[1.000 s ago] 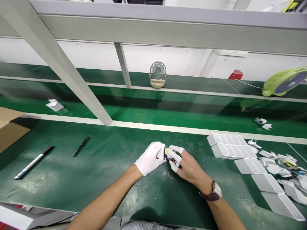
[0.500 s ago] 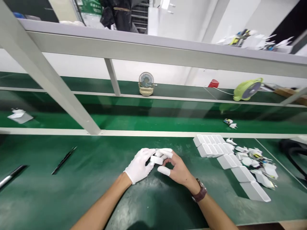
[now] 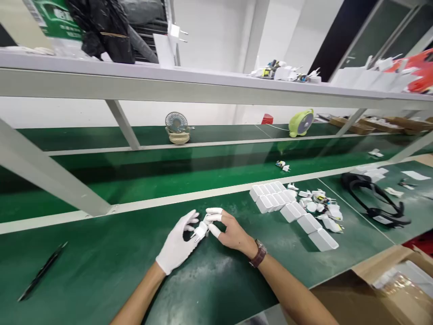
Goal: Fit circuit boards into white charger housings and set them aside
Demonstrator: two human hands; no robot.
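White plug-in adapter (image 3: pixel 201 230) grasped between my gloved left hand (image 3: pixel 178 244) and finger-cotted right hand (image 3: pixel 233 232) above the worktop (image 3: pixel 111 275), presumably for two-handed steadiness; white cases (image 3: pixel 292 211) rowed to the right, apparently for reach.

Two grips (image 3: pixel 177 246) (image 3: pixel 232 232), one plug (image 3: pixel 200 230) between them, one watch (image 3: pixel 258 253), two fans (image 3: pixel 176 123) (image 3: pixel 301 123), one headset (image 3: pixel 357 181), one black tool (image 3: pixel 42 271), at least ten cases (image 3: pixel 308 223); the loose parts (image 3: pixel 320 207) overlap too much to count.

White plug (image 3: pixel 200 230), green tabletop (image 3: pixel 111 266), brown watchband (image 3: pixel 259 255)
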